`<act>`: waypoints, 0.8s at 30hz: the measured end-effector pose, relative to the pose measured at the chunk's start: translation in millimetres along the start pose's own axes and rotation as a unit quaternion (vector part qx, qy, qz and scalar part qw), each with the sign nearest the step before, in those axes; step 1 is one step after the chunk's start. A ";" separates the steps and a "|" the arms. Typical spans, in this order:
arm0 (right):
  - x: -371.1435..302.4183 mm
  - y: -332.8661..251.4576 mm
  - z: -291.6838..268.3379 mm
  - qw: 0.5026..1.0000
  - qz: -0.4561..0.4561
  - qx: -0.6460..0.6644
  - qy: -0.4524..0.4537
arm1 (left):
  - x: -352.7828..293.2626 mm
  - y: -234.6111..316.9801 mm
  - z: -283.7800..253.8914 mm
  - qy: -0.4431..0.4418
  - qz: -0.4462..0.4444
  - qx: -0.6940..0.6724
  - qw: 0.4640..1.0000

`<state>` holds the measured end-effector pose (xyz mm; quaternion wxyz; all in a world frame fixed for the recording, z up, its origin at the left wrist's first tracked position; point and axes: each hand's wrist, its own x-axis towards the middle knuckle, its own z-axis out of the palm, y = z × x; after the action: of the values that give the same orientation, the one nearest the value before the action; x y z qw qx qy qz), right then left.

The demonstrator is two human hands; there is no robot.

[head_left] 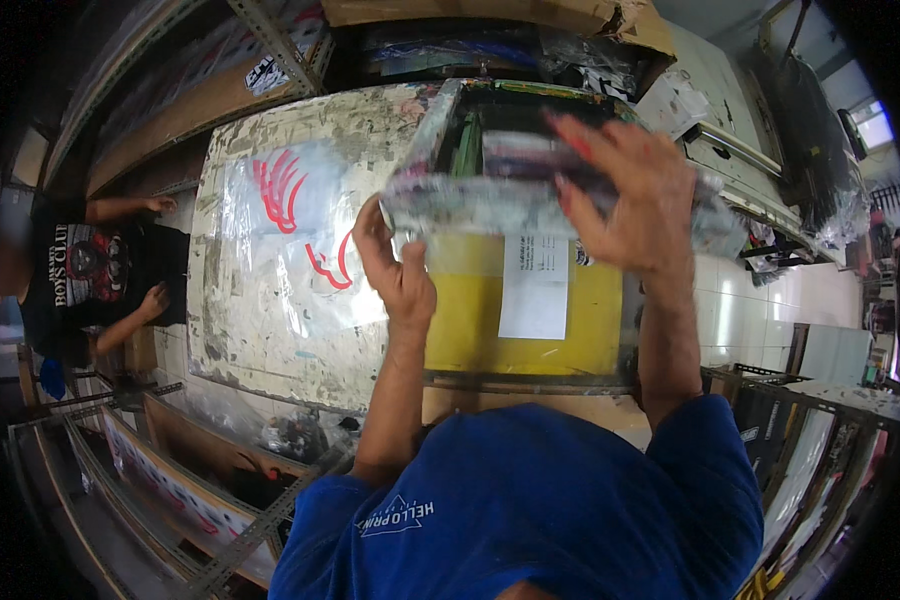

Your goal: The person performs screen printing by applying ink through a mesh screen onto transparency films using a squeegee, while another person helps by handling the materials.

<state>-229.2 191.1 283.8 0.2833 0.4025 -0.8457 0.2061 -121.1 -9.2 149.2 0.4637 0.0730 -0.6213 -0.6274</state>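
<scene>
Red strokes [283, 200] already mark the clear film [292, 262], the white sheet [530, 305] shows none, and the left hand [400, 275] pinches the raised screen-printing frame [480, 203], right hand [632, 200] spread.

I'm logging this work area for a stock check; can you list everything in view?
paint-stained rectangular frame: one, grey and green, over the yellow board's far part
flat yellow rectangular board: one, yellow, table's right
printed paper sheet: one, white, on the board
glossy sheeting with red strokes: count unclear, pale, table's left
worn paint-spotted table: one, off-white, centre
perforated metal racks: several, grey, around
co-worker in printed T-shirt: one, black shirt, far left
smaller clutter: uncountable
blue T-shirt: one, blue, bottom
left hand: one, bare, frame's near-left corner
right hand: one, bare, blurred, over frame
</scene>
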 end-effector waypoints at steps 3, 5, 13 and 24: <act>40.4 25.3 2.8 0.999 0.015 0.048 0.001 | 8.2 -53.3 -17.4 -0.087 -0.142 0.271 0.948; 65.4 26.7 -5.2 0.995 0.045 0.084 -0.026 | -14.1 -90.8 -24.3 -0.091 -0.126 0.512 0.845; 106.8 39.7 -17.4 0.994 0.065 0.084 -0.016 | -55.1 -139.3 -35.7 -0.107 -0.007 0.596 0.796; 112.6 45.0 -15.1 0.990 0.094 0.091 -0.054 | -14.1 -104.6 -51.7 0.015 -0.210 0.376 0.902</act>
<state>-318.4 162.9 362.4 0.1789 0.3555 -0.8717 0.2859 -130.1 -57.7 42.5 0.2682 0.3802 -0.7745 -0.4285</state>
